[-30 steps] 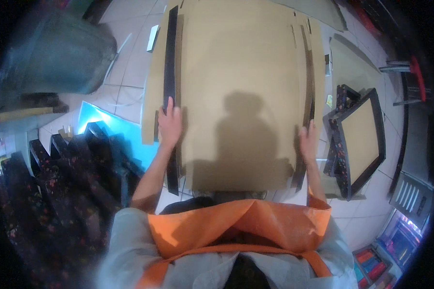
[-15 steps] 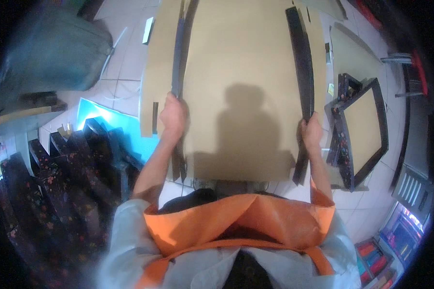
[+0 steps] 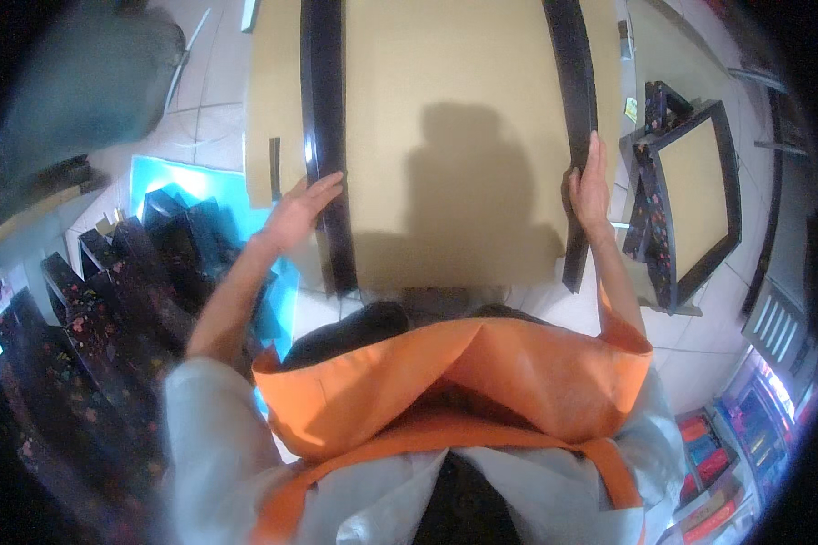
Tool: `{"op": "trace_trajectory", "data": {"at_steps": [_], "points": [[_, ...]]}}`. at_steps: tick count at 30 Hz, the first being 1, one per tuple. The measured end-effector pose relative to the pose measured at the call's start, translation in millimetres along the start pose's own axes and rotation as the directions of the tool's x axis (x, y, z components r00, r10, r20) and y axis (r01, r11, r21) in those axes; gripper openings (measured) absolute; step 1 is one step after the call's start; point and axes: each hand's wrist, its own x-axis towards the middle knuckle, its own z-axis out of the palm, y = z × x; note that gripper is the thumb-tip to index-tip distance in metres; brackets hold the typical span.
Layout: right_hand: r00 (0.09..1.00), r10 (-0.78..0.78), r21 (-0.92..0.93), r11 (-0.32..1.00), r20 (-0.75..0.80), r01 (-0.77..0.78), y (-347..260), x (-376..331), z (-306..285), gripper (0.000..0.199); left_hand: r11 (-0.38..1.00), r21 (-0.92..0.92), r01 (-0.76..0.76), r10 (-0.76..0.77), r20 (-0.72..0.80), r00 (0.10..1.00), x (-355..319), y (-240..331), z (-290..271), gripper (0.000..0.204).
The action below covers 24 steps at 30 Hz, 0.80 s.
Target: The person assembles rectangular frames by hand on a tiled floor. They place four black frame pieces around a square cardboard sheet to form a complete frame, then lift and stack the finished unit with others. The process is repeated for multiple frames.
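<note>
Two long black strips [image 3: 325, 100] run along the tan rectangular cardboard [image 3: 409, 54], left hand [image 3: 293, 216] and right hand [image 3: 591, 193] touching one each, gripping or not I cannot tell, a probable alignment needing even guidance.

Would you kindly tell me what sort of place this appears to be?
Probably a small workshop: a large brown board with dark strips along its sides, several dark floral-patterned pieces at the left, and an orange apron being worn suggest it.
</note>
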Motion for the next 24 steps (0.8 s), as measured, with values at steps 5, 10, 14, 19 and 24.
{"op": "trace_trajectory", "data": {"at_steps": [5,10,14,19,24], "points": [[0.969,-0.181,-0.003,0.983,0.17,0.185,33.4,-19.1,-8.3,0.02,0.943,0.313,-0.112,0.098,0.059,0.993,-11.8,11.7,-5.0,0.072],[0.791,-0.399,0.252,0.915,0.463,0.314,51.1,-39.6,-59.6,0.047,0.969,0.243,-0.045,0.022,0.094,0.995,-14.2,3.1,7.3,0.079],[0.758,-0.308,0.056,0.939,0.575,0.339,73.2,-71.6,-69.5,0.068,0.974,0.228,0.017,-0.002,-0.066,0.998,-13.0,-3.3,18.6,0.069],[0.818,-0.319,-0.255,0.841,0.479,0.478,72.7,-84.3,-50.8,0.068,0.941,0.309,0.136,-0.058,-0.248,0.967,-1.5,34.6,17.2,0.056],[0.767,-0.526,-0.068,0.807,0.368,0.587,39.5,-40.5,-53.4,0.038,0.969,0.225,-0.1,0.183,-0.388,0.904,15.3,28.2,24.4,0.024]]}}
